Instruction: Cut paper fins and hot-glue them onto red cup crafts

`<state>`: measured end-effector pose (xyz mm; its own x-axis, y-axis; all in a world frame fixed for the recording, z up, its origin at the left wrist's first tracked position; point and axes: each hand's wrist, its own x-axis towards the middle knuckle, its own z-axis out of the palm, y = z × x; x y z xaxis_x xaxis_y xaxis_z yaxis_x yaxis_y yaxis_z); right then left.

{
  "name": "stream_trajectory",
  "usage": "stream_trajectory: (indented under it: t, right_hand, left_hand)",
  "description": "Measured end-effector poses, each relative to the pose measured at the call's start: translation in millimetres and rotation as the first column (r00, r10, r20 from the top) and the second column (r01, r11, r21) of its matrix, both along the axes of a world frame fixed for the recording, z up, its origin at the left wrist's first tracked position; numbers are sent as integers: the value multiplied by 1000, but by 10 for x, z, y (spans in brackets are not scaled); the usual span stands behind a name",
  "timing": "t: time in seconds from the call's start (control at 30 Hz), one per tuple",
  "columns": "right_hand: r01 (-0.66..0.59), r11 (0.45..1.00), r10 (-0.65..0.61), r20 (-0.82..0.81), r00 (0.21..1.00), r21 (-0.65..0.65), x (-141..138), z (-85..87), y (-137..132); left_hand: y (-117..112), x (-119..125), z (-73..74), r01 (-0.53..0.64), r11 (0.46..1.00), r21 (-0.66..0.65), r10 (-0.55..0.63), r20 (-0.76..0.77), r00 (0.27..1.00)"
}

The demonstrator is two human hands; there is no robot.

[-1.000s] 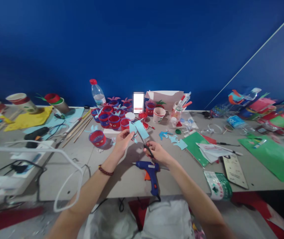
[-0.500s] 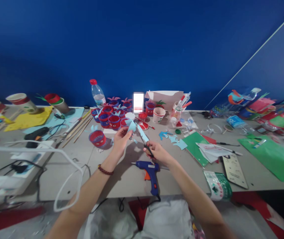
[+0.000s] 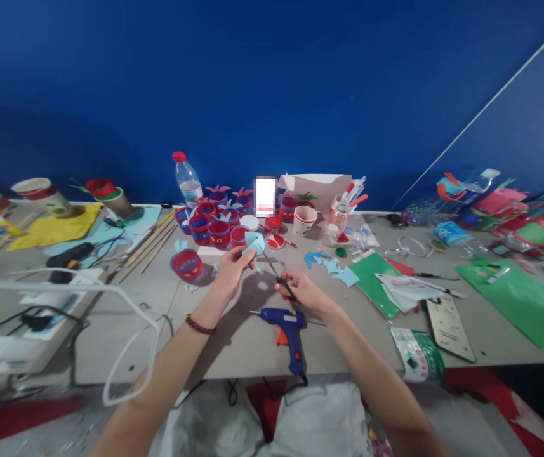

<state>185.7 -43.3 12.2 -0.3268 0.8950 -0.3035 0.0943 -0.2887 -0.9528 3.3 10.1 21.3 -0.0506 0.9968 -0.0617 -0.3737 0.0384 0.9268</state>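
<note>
Between its thumb and fingers my left hand (image 3: 233, 270) pinches a piece of light blue paper (image 3: 254, 242), cut into a pointed shape. My right hand (image 3: 300, 291) is closed round the dark handles of a pair of scissors (image 3: 281, 279). Their blades point up and left, with the tips at the paper's right side. Whether the blades touch the paper I cannot tell. Below the hands, a blue glue gun (image 3: 291, 322) with an orange trigger lies on the table. Light blue paper cutouts (image 3: 343, 271) lie right of my right hand.
Several red and purple paper cups (image 3: 200, 230) stand beyond my left hand, one cup (image 3: 186, 263) nearer. A clear bottle (image 3: 187, 179) rises behind them. White cable loops (image 3: 152, 355) hang at the left. Green card (image 3: 376, 282) and a phone-like slab (image 3: 450, 327) lie right.
The light blue paper in my left hand has turned and shows a rounder outline. The light blue strip seen along the scissor blades is gone from there. Both hands stay nearly in place.
</note>
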Motion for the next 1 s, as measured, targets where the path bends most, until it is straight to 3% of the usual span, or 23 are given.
stream_trajectory:
  t: [0.3,0.6,1.0]
  right_hand:
    - [24,1000,-24,17,1000,11,-3,29,-8]
    - [-18,1000,19,-23,1000,13,5,-2,2]
    - [-39,999,39,-18,999,-6,-3,23,-12]
  left_hand:
    - [-22,-29,-15,114,993,-22,-114,-32,993]
    - [-6,-30,-16,62,998,22,-61,-45,997]
    - [-22,-37,34,97,995,38,-93,-89,992]
